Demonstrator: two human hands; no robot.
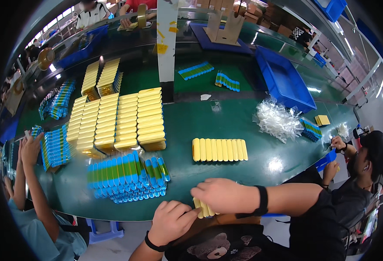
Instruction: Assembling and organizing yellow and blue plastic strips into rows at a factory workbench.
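At the table's near edge, a small row of yellow round-ended strips (205, 210) lies between my hands. My left hand (172, 219) is closed, its thumb and fingertips pinching the left end of that row. My right hand (219, 195) curls over the row from above and hides much of it; its fingers are bent, and the grip under them is hidden. Just beyond lies a longer row of yellow round-ended strips (220, 150). To the left of my hands is a layered stack of blue-and-green round-ended strips (117, 174).
Tall stacks of yellow strips (128, 119) stand at the left. A blue tray (282, 78), a heap of clear plastic bags (277, 119) and a white post (166, 43) are farther off. Co-workers sit at left (43, 217) and right (356, 174).
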